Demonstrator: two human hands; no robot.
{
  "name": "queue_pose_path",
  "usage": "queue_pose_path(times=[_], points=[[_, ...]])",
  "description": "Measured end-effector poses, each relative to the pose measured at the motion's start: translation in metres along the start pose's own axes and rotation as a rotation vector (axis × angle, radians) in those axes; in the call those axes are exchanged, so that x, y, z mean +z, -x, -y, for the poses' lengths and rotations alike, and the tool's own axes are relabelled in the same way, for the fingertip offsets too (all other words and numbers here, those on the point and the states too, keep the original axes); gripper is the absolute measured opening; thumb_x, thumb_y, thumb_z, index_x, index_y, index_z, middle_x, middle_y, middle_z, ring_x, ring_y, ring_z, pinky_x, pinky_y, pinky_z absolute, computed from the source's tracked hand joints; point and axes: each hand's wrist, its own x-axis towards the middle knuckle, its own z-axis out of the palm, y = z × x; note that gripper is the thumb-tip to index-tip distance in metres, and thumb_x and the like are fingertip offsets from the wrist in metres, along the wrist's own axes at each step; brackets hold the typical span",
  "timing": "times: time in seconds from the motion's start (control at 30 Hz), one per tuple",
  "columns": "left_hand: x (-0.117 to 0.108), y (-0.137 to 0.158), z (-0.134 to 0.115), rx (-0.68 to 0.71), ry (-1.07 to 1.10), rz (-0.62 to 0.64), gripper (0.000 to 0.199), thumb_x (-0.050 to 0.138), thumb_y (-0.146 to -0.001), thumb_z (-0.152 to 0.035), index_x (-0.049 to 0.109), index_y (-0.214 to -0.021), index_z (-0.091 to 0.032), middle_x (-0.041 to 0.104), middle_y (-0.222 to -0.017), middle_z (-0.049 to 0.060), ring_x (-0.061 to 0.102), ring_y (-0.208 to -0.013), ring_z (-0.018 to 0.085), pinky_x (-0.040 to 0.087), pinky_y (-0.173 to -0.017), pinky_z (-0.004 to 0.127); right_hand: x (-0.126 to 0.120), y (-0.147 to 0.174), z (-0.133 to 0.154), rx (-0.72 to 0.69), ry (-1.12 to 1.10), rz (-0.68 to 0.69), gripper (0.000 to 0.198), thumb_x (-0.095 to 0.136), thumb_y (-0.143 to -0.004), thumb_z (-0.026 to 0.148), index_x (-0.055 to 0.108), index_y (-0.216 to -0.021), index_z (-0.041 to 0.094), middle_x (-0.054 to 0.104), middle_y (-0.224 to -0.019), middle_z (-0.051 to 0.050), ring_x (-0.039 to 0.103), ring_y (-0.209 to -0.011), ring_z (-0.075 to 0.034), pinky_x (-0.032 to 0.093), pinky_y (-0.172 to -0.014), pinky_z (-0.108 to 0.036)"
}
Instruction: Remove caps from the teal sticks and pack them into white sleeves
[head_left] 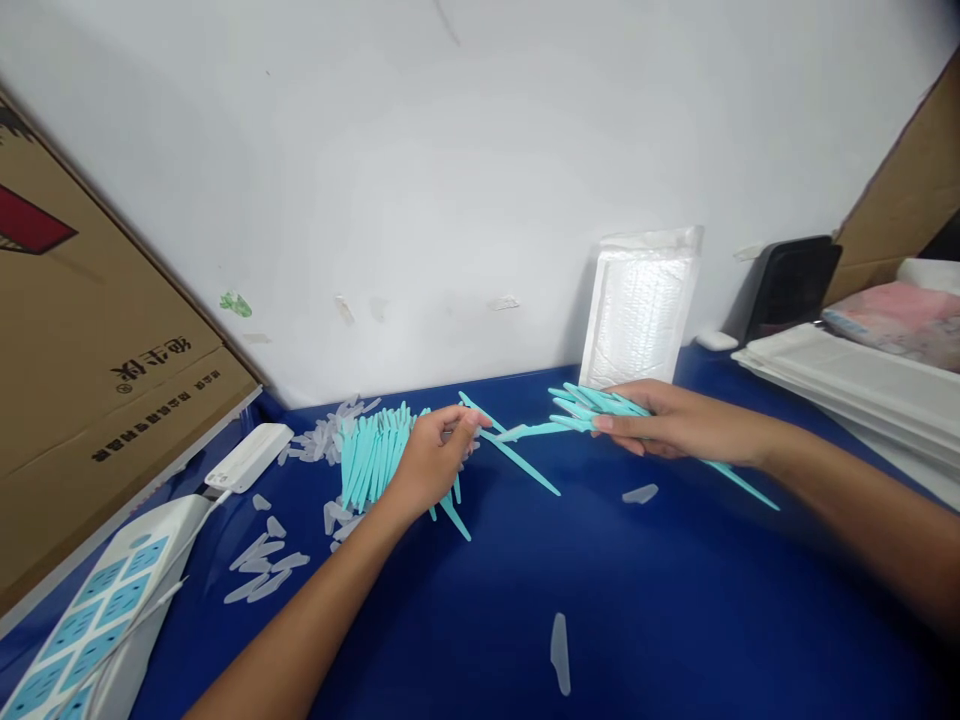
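My right hand (660,420) is closed around a bundle of turquoise eyebrow razors (581,402). One razor (529,432) sticks out of the bundle to the left, its end close to my left fingertips. My left hand (439,455) has thumb and fingers pinched together; what lies between them, if anything, is too small to tell. Beside and partly behind that hand, a row of turquoise razors (371,455) lies on the blue table (465,620). Two loose razors cross between my hands, one of them a long razor (532,472) slanting toward the front right.
Translucent blade caps (326,437) are heaped at the back left; several more caps (262,570) lie nearer. Single caps (640,494) lie in front. A power strip (105,620), a white charger (247,457) and a carton (97,350) bound the left. A bubble mailer (641,305) leans on the wall.
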Motion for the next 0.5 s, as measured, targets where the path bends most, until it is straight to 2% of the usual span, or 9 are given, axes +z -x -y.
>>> queue_pose_path(times=[0.1, 0.23, 0.37, 0.5], points=[[-0.001, -0.001, -0.002, -0.065, 0.132, 0.019, 0.050, 0.057, -0.097, -0.060, 0.072, -0.112, -0.015, 0.045, -0.072, -0.003, 0.037, -0.053, 0.007, 0.031, -0.050, 0.022, 0.001, 0.001, 0.003, -0.014, 0.016, -0.025, 0.049, 0.067, -0.089, 0.065, 0.056, -0.077, 0.019, 0.052, -0.068, 0.003, 0.036, -0.053, -0.008, 0.026, -0.048, -0.024], [0.002, 0.005, -0.009, -0.145, 0.268, 0.138, 0.050, 0.058, -0.097, -0.059, 0.068, -0.124, -0.018, 0.042, -0.079, -0.004, 0.031, -0.050, 0.004, 0.029, -0.048, 0.023, 0.003, 0.000, 0.001, -0.007, 0.036, -0.041, 0.050, 0.069, -0.086, 0.067, 0.057, -0.077, 0.019, 0.054, -0.068, 0.002, 0.039, -0.053, -0.009, 0.028, -0.049, -0.024], [0.005, 0.008, -0.011, -0.154, 0.284, 0.179, 0.050, 0.058, -0.098, -0.056, 0.066, -0.131, -0.018, 0.046, -0.083, -0.003, 0.032, -0.050, 0.003, 0.034, -0.051, 0.024, 0.005, -0.004, -0.003, 0.013, 0.039, -0.068, 0.051, 0.069, -0.085, 0.068, 0.058, -0.077, 0.019, 0.058, -0.071, 0.000, 0.041, -0.054, -0.010, 0.029, -0.049, -0.024], [0.007, 0.008, -0.009, -0.141, 0.284, 0.184, 0.051, 0.060, -0.098, -0.054, 0.063, -0.135, -0.020, 0.056, -0.089, 0.000, 0.032, -0.050, 0.003, 0.032, -0.048, 0.022, 0.010, -0.007, -0.002, 0.018, 0.008, -0.090, 0.051, 0.070, -0.084, 0.068, 0.058, -0.075, 0.019, 0.057, -0.067, 0.001, 0.037, -0.051, -0.009, 0.027, -0.047, -0.024]])
